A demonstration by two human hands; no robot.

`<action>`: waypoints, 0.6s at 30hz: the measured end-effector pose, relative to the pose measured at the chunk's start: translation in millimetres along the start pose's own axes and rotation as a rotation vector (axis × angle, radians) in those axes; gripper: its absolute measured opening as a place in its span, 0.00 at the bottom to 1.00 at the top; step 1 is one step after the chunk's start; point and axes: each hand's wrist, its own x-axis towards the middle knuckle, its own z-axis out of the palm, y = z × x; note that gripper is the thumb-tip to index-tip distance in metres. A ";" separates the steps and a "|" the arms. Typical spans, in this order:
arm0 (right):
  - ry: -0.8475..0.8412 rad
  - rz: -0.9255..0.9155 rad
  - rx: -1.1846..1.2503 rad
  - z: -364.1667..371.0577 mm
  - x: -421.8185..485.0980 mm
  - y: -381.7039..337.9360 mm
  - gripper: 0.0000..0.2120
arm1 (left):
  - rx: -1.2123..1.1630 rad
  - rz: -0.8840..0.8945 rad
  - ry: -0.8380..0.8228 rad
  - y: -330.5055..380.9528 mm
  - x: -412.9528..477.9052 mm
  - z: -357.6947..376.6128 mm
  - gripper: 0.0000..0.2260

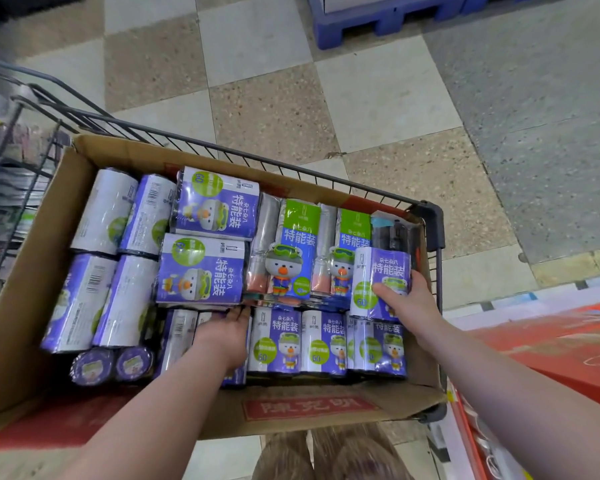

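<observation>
The cardboard box (312, 408) fills the wire cart (426, 216) nearly rim to rim. Its near flap folds out toward the person and its far wall stands just inside the cart's bars. Purple roll packs crowd the box wall to wall, so the only free room is above them. Tiled floor (274, 98) lies open beyond the cart. A red case (551, 341) sits close on the right, a wire rack (7, 174) presses in on the left, and a blue pallet (378, 15) stands well off at the top.

The right grip (409, 299) reaches in from the right and is closed around a purple pack (381, 271). The thumb lies across its front and the fingers wrap its far side. The pack stands upright at the box's right end, atop the near row and close to the cart's corner.

The left grip (227, 329) comes in over the near flap, back of the hand up and fingers stretched out flat. It holds nothing, and its fingertips meet the lower edge of a flat pack (201, 268) in the middle, beside the green-topped packs (297, 251).
</observation>
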 end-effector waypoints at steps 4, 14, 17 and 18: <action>-0.005 0.003 -0.004 -0.2 -0.2 0.0 0.31 | -0.051 -0.010 -0.018 3.5 0.4 -6.0 0.31; 0.001 0.030 0.016 -0.4 -7.7 -7.1 0.33 | 0.139 0.070 0.309 1.2 -51.1 -12.5 0.22; -0.002 0.029 0.012 -1.2 -10.7 -7.5 0.33 | -0.018 0.085 0.193 -7.7 -53.3 -3.9 0.26; 0.006 0.023 0.007 -1.2 -11.0 -6.6 0.33 | -0.042 0.092 0.164 -9.5 -54.1 -2.5 0.26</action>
